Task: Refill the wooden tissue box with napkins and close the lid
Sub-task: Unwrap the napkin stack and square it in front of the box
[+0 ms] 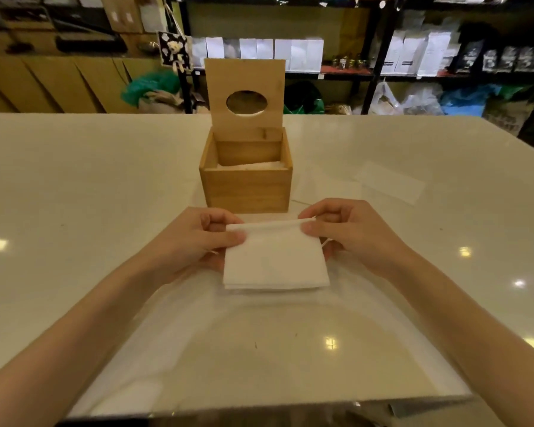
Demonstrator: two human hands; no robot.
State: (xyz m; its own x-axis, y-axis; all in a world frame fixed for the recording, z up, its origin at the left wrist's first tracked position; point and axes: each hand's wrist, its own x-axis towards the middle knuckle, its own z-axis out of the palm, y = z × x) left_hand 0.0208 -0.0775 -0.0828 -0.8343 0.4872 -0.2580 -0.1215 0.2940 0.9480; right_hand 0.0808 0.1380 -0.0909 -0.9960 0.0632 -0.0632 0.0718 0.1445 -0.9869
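Wooden tissue box: stands on the white table, straight ahead of both hands and just beyond them, its front wall facing the person.

Lid: swung up on the far edge and standing close to upright, its oval hole facing the camera, so the top of the box is open.

Box contents: a pale layer shows low inside, likely napkins already in; most of the depth above it looks free.

Napkin stack: a folded white stack held in front of the box, between the hands, its near edge close to the table (whether it touches the table I cannot tell).

Left hand: fingers closed on the stack's left side, thumb on top, the other fingers under it.

Right hand: thumb and forefinger pinched on the upper right corner, where the top fold is lifted slightly.

Key relation: the opening lies directly forward of and above the stack; the stack's long edge runs left to right, in line with the width of the box, so no turn looks needed.

Nearer hand: neither, both sit about equally close to the front wall.

Loose sheets: flat pale pieces on the table to the right of the box, well apart from the hands.

Step in hand: probably squaring the stack before lifting it over the front wall.

Left to do: drop the stack in, lower the lid.
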